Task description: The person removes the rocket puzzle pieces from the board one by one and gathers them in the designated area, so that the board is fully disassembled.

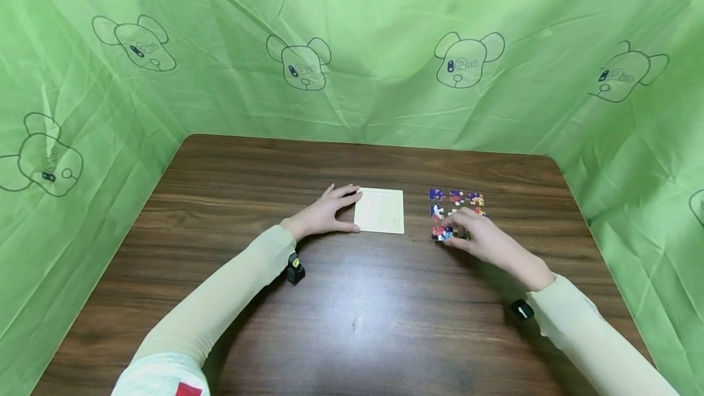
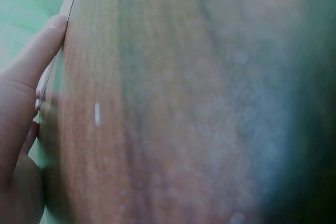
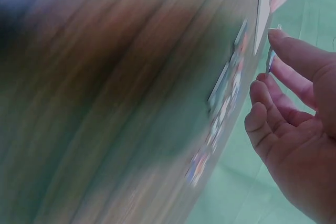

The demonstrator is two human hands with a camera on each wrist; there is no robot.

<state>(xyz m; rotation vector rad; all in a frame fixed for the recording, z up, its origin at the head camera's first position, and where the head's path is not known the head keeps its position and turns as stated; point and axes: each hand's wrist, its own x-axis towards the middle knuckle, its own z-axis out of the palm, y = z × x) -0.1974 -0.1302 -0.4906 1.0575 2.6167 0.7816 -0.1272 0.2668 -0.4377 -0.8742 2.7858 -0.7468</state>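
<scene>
A pale, square puzzle tray (image 1: 379, 211) with a raised rim lies flat on the table. My left hand (image 1: 329, 209) touches its left side, thumb near the bottom left corner and fingers near the top left, fairly straight. To the right of the tray lie several colourful jigsaw pieces (image 1: 436, 194), set out in loose rows. My right hand (image 1: 481, 234) is over the lower rows and hides some of them. In the right wrist view, its thumb and forefinger pinch a thin jigsaw piece (image 3: 271, 60) seen nearly edge-on.
The dark wooden table (image 1: 352, 298) has a back edge against green cloth (image 1: 379, 102) printed with bear-like outlines. That cloth hangs along the sides too. Dark wrist cameras, a left one (image 1: 295, 269) and a right one (image 1: 521, 309), sit under the forearms.
</scene>
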